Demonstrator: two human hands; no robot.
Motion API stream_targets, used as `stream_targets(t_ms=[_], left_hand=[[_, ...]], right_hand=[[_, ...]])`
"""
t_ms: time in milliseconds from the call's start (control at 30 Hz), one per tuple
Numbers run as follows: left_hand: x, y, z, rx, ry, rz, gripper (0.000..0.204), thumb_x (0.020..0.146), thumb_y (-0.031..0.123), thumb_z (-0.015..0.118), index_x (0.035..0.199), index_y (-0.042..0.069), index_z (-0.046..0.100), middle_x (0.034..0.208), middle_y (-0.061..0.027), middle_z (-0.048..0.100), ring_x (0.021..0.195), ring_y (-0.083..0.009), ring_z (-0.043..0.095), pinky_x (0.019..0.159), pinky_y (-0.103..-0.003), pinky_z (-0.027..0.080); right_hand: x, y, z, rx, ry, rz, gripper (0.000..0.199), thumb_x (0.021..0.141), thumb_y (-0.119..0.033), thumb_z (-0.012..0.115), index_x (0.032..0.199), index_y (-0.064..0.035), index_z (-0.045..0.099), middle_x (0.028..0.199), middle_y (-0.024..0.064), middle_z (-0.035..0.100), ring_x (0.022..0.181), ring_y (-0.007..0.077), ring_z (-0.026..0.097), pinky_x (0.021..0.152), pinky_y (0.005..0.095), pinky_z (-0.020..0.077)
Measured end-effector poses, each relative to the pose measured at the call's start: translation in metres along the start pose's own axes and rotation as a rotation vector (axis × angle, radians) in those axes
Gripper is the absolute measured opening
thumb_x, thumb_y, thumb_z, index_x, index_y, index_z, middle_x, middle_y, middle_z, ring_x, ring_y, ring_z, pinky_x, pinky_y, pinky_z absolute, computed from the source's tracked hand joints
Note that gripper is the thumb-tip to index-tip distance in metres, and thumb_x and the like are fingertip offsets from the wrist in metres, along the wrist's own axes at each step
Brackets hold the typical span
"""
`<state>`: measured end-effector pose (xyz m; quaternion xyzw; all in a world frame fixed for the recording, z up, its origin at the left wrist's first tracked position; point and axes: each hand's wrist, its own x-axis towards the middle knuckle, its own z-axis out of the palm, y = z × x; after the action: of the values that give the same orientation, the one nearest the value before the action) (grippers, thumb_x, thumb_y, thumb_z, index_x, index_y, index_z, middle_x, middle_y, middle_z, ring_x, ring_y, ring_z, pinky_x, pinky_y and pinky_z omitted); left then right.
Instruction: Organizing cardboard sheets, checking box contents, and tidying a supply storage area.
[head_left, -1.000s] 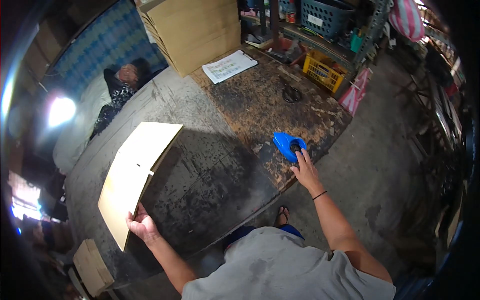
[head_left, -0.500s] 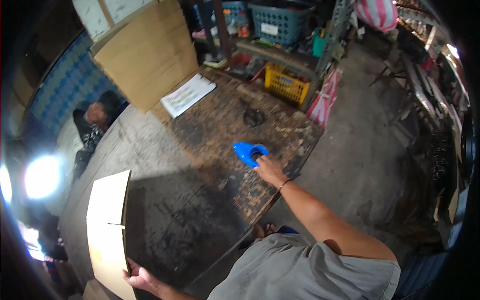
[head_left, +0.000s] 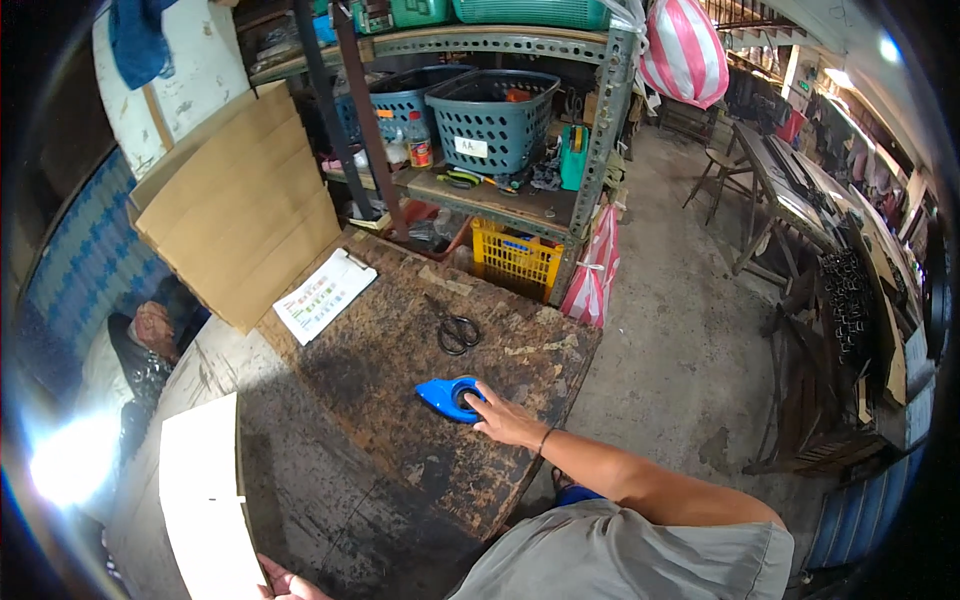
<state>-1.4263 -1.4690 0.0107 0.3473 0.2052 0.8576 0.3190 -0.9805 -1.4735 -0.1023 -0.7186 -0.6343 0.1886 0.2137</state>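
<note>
Board slid to 7 o'clock | right hand fingers spread flat on blue dispenser | left hand fingers clamped on board | white label sheet at 11 o'clock on counter

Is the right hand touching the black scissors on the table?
No, the right hand rests on the blue tape dispenser, while the scissors lie apart, farther up the table.

Harsh glare lower left; fisheye-bent, dark edges.
</note>
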Motion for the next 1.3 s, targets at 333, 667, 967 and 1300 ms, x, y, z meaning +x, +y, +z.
stream_targets(t_ms=[333,667,967,1300], left_hand=[[-0.05,-0.035,0.035,-0.065,0.202,0.137,0.037,0.081,0.031,0.06,0.087,-0.006,0.056,0.088,-0.0167,0.059,0.092,-0.0311,0.055,0.1,-0.048,0.043],[-0.14,-0.037,0.124,-0.235,0.117,0.047,0.038,0.084,0.014,0.053,0.114,-0.009,0.051,0.12,-0.0245,0.051,0.116,-0.0385,0.043,0.107,-0.054,0.031],[-0.185,-0.01,0.229,-0.042,0.434,0.118,0.03,0.088,0.008,0.044,0.113,-0.007,0.051,0.119,-0.0233,0.05,0.111,-0.0368,0.044,0.104,-0.053,0.034],[-0.173,0.009,0.202,0.198,0.512,0.227,0.031,0.085,0.008,0.044,0.11,-0.007,0.05,0.107,-0.0177,0.054,0.103,-0.0283,0.051,0.091,-0.041,0.045]], right_hand=[[0.037,0.217,-0.244,0.077,0.983,0.053,0.028,0.083,-0.012,0.057,0.109,-0.0024,0.055,0.109,0.0174,0.056,0.104,0.0353,0.051,0.092,0.0415,0.0411],[0.223,0.367,-0.448,-0.078,0.819,0.202,0.068,0.076,-0.027,0.063,0.136,-0.0076,0.035,0.129,0.0241,0.043,0.119,0.043,0.04,0.099,0.0508,0.0341],[0.259,0.413,-0.471,0.068,0.565,0.612,0.061,0.079,-0.023,0.061,0.133,-0.0072,0.038,0.135,0.023,0.04,0.121,0.0406,0.042,0.097,0.0474,0.0404],[0.08,0.405,-0.44,1.157,0.998,0.202,0.045,0.081,-0.019,0.057,0.121,0.0006,0.048,0.12,0.0152,0.051,0.106,0.0274,0.053,0.087,0.042,0.0472]])
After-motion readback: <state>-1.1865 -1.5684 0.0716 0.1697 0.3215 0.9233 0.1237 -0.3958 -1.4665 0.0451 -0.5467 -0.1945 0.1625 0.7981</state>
